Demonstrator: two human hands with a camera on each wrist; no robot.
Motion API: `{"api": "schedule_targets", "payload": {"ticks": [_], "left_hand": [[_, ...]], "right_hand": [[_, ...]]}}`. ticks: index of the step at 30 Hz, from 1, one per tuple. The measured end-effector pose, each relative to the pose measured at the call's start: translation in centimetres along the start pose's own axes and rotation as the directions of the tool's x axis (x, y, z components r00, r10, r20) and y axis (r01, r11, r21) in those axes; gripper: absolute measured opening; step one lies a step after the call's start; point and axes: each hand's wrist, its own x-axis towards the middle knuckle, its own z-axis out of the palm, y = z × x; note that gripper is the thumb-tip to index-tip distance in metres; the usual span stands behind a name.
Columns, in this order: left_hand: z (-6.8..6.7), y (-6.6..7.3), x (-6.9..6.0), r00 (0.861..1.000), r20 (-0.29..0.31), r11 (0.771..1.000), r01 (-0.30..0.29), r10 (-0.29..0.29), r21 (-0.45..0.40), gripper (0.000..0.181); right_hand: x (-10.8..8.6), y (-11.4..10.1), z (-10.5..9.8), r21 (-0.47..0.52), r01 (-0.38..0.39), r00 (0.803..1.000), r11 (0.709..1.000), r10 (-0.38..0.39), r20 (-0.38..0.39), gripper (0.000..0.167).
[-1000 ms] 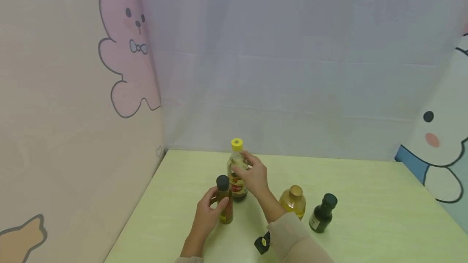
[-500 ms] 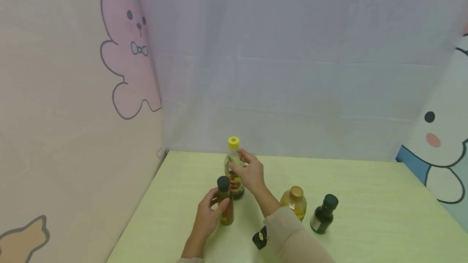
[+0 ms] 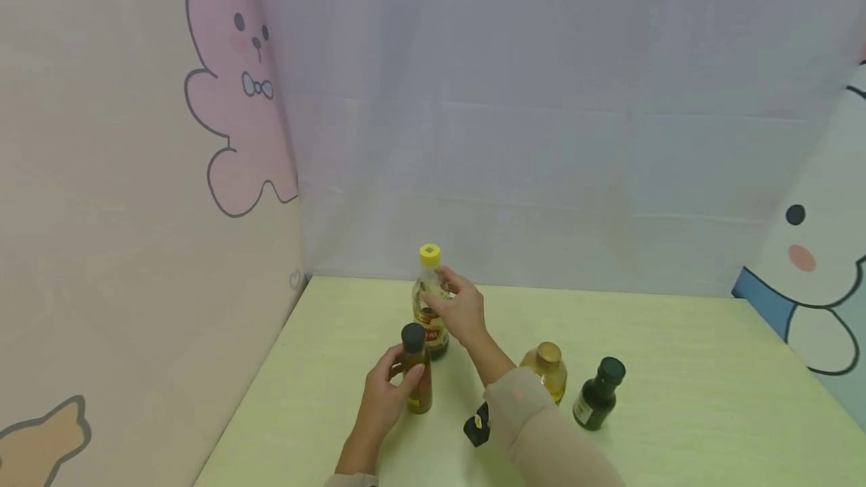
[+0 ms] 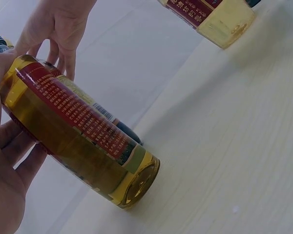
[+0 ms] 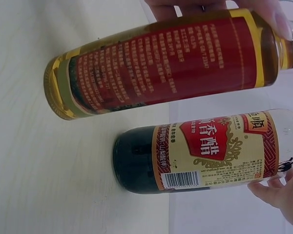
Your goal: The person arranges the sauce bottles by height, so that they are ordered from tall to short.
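My left hand [image 3: 386, 394] grips a slim oil bottle [image 3: 418, 382] with a dark cap, upright at the left of the table. In the left wrist view this oil bottle [image 4: 83, 122] shows amber liquid and a red label. Just behind it, my right hand [image 3: 464, 312] holds a vinegar bottle [image 3: 433, 322] with a yellow cap, thumb and fingers around its clear upper part. The right wrist view has the vinegar bottle [image 5: 200, 153] with dark liquid beside the oil bottle [image 5: 161, 63]; whether its base touches the table I cannot tell.
Right of the forearms stand a gold-capped oil bottle [image 3: 546, 368], partly behind the right sleeve, and a small dark bottle [image 3: 598, 394]. A black object [image 3: 477, 427] shows beside that sleeve. Curtains [image 3: 514, 134] border the pale table [image 3: 690, 397] behind and on both sides.
My right hand has moved the vinegar bottle slightly back and to the left, now behind the oil bottle. The left hand and its oil bottle have stayed in place.
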Motion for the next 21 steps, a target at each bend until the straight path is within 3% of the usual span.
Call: {"api": "schedule_targets", "payload": {"ticks": [8,13,21], "left_hand": [[-0.1,-1.7,0.1,1.0,-0.001,1.0,-0.01,0.01,-0.014,0.035],[0.0,-1.8,0.2,1.0,0.002,0.999,-0.026,0.026,-0.048,0.035],[0.1,-1.7,0.2,0.999,-0.001,0.999,-0.04,0.04,-0.028,0.034]], "right_hand": [[0.7,0.4,0.2,0.019,-0.01,1.0,1.0,0.01,0.013,0.054],[1.1,0.6,0.1,0.017,-0.009,1.0,1.0,0.009,0.021,0.053],[1.5,0.7,0.0,0.053,-0.032,0.999,0.998,0.029,0.04,0.053]]}}
